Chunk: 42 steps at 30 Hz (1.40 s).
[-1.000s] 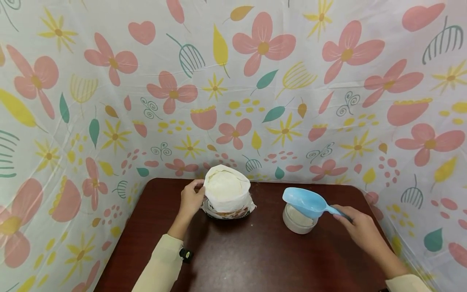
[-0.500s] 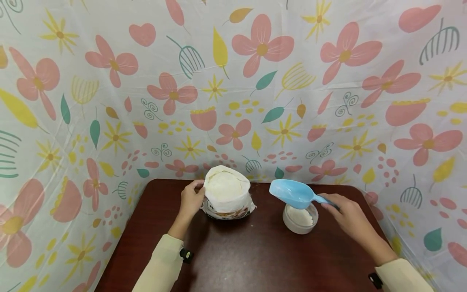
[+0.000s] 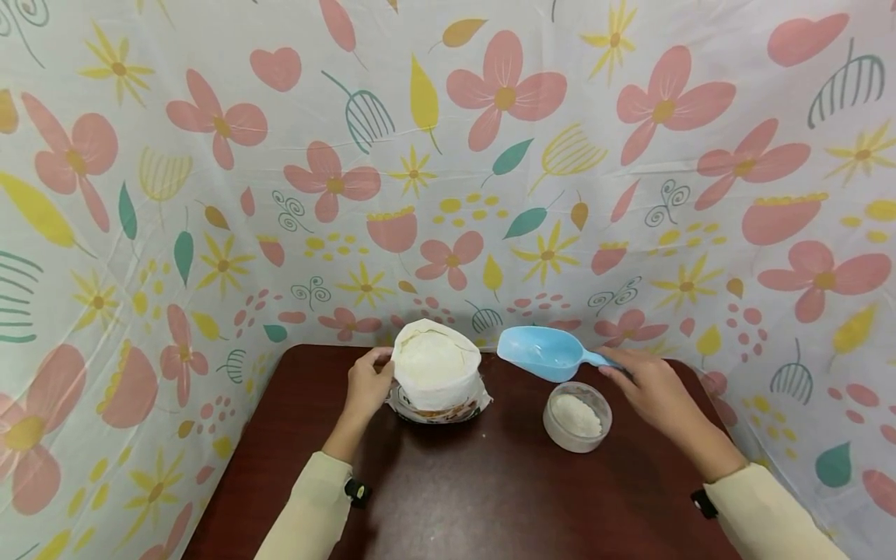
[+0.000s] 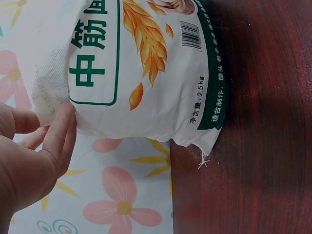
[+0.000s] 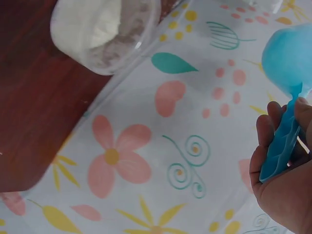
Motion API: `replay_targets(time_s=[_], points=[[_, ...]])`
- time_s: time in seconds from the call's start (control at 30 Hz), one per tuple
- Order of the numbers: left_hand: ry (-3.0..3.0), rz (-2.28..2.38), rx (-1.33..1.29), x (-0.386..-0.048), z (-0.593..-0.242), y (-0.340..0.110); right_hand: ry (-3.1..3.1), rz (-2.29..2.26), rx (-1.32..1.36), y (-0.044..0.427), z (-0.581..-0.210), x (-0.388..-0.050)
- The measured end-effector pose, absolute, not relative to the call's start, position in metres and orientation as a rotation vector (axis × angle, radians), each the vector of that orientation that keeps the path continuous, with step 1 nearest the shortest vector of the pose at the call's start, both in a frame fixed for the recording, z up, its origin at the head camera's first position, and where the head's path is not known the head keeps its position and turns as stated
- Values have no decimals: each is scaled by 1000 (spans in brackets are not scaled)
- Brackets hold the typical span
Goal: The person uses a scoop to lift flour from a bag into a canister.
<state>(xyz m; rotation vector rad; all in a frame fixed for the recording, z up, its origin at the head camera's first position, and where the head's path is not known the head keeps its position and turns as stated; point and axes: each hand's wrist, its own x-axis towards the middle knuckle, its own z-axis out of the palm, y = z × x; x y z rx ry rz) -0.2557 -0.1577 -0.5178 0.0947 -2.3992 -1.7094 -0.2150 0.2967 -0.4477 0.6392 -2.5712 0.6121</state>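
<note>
An open white flour bag, its rim folded outward, stands on the table full of pale flour. My left hand pinches the bag's rim at its left side; in the left wrist view, thumb and fingers lie on either side of the folded edge. My right hand grips the handle of a light blue scoop, held in the air. The scoop looks bare except for slight white traces. Below and right of it sits a clear round bowl with some flour inside.
The dark red-brown table has rounded back corners. Behind and at both sides hangs a white cloth with a floral print, close to the table's edges. A small white speck lies in front of the bag.
My right hand has moved the scoop left, up and back from over the bowl, uncovering the flour in it. My left hand and the bag have stayed put.
</note>
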Motion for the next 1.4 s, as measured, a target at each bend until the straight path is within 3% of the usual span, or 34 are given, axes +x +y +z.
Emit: replay_targets(time_s=[1.4], points=[[-2415,-1723,99,-256,-518,-159,-2560,43,1054,195,-357,-272]])
